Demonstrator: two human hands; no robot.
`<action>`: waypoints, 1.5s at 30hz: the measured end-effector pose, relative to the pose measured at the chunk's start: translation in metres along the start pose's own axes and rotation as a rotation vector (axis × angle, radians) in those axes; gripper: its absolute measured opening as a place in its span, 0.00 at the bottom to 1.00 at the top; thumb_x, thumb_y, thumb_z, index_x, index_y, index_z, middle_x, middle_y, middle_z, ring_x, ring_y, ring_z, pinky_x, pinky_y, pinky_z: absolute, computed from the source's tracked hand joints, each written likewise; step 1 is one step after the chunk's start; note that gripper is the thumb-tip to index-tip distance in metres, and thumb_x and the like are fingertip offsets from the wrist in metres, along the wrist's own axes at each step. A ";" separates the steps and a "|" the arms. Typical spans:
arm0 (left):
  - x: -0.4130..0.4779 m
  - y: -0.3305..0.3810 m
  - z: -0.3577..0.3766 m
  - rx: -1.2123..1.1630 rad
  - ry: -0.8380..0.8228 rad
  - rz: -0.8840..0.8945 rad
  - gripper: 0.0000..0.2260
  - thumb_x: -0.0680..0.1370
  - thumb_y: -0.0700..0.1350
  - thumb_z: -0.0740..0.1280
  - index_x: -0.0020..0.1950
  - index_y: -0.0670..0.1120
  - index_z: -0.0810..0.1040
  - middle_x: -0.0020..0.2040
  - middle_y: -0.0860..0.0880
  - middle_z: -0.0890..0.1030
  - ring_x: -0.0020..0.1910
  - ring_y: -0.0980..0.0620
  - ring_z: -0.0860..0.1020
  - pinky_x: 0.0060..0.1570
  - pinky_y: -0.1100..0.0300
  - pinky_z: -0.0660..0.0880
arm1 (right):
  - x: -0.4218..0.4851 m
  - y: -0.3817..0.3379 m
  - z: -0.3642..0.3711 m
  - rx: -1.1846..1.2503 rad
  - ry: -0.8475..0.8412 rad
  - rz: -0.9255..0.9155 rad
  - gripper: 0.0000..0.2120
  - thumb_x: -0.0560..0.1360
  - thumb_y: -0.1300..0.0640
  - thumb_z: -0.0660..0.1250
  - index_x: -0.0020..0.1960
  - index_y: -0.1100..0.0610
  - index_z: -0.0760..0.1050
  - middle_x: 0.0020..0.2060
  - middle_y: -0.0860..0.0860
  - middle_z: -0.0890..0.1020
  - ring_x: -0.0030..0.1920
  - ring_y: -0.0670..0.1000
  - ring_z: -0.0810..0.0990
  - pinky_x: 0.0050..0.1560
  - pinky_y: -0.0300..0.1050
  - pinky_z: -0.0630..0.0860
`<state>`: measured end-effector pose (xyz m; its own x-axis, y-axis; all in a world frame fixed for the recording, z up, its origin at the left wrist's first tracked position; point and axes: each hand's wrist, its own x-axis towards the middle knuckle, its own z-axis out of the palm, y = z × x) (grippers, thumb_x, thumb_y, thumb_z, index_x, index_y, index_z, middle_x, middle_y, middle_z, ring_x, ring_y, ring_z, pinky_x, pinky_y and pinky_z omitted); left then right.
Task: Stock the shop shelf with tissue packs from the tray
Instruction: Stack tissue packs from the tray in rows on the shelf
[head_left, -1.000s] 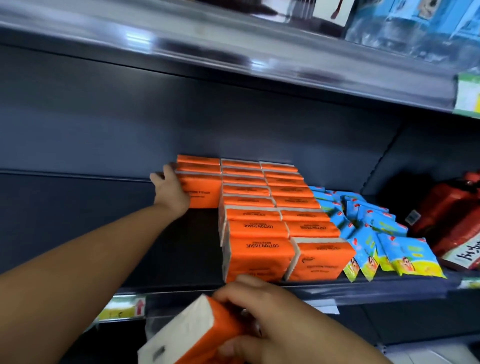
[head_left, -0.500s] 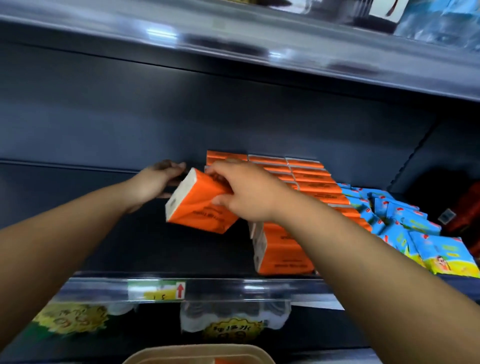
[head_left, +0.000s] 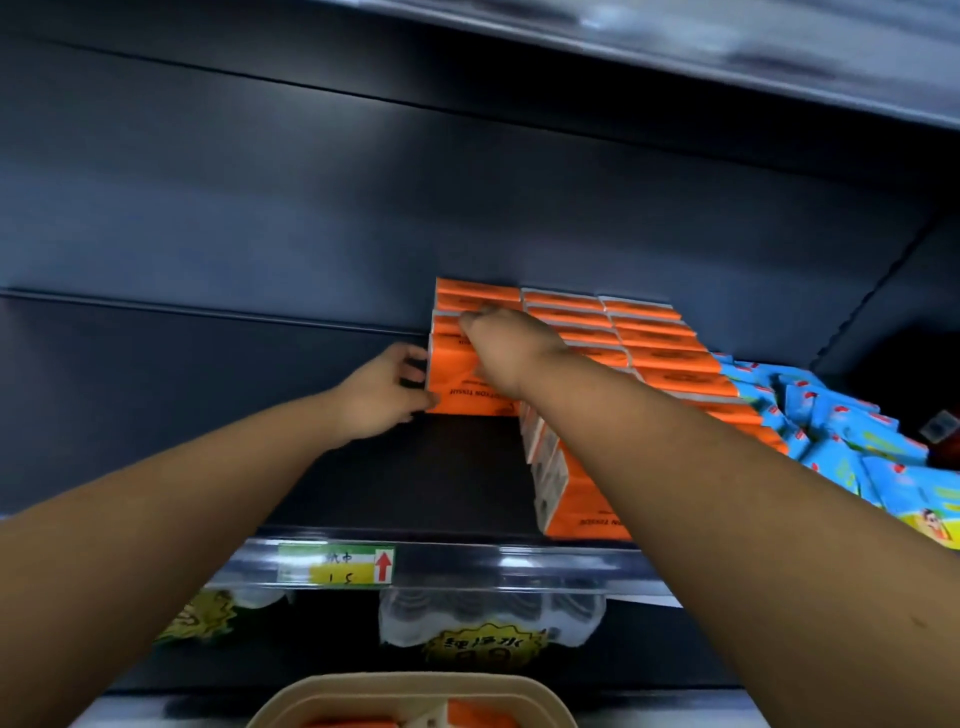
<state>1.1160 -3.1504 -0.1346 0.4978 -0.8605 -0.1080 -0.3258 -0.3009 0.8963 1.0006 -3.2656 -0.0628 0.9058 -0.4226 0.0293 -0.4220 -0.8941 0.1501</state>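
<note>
Tissue pack now on shelf; tray partly offscreen

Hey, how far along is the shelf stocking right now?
Done: two rows of orange tissue packs run front to back. In hand: the left hand and right hand seat another pack at the back of the third row. Left: that row's bare shelf front, and more packs lying in the tray.
</note>
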 end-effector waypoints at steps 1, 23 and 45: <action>0.002 0.001 0.004 -0.028 0.022 -0.009 0.23 0.75 0.41 0.71 0.67 0.48 0.67 0.57 0.46 0.76 0.55 0.48 0.78 0.53 0.52 0.78 | 0.000 -0.001 0.001 0.001 0.004 0.011 0.25 0.76 0.62 0.64 0.72 0.57 0.64 0.67 0.58 0.71 0.65 0.60 0.73 0.62 0.51 0.72; 0.008 0.013 0.021 -0.026 0.111 -0.070 0.34 0.73 0.39 0.72 0.74 0.45 0.58 0.63 0.45 0.74 0.59 0.48 0.75 0.61 0.52 0.74 | -0.009 0.005 0.001 -0.109 -0.024 0.192 0.32 0.75 0.62 0.66 0.74 0.57 0.56 0.68 0.62 0.66 0.68 0.62 0.66 0.63 0.55 0.69; -0.183 0.029 0.022 0.987 0.181 0.115 0.31 0.73 0.55 0.68 0.72 0.49 0.60 0.64 0.45 0.69 0.61 0.42 0.72 0.57 0.46 0.73 | -0.173 -0.059 -0.015 -0.033 0.054 -0.001 0.30 0.73 0.42 0.68 0.68 0.53 0.63 0.65 0.54 0.71 0.65 0.59 0.70 0.60 0.55 0.69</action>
<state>0.9979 -3.0111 -0.0981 0.5089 -0.8553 0.0970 -0.8584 -0.4958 0.1317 0.8689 -3.1377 -0.0618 0.9075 -0.4120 0.0820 -0.4201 -0.8889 0.1828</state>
